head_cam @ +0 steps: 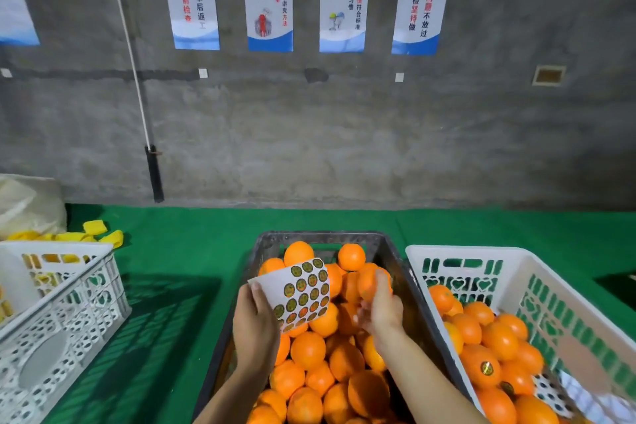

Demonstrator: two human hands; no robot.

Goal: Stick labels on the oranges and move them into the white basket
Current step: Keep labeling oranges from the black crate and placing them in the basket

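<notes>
A dark crate (265, 244) in the middle is full of unlabelled oranges (308, 351). My left hand (254, 323) holds a white sheet of round labels (303, 293) above the crate. My right hand (382, 306) grips one orange (370, 280) lifted over the pile. To the right stands the white basket (585, 306), holding several oranges, one showing a gold label (486, 368).
A second white basket (69, 303) stands at the left with yellow foam pieces (103, 234) behind it and a white bag (27, 203) at the far left. A used label sheet (554, 392) lies in the right basket. Green cloth (192, 251) covers the table; a grey wall rises behind.
</notes>
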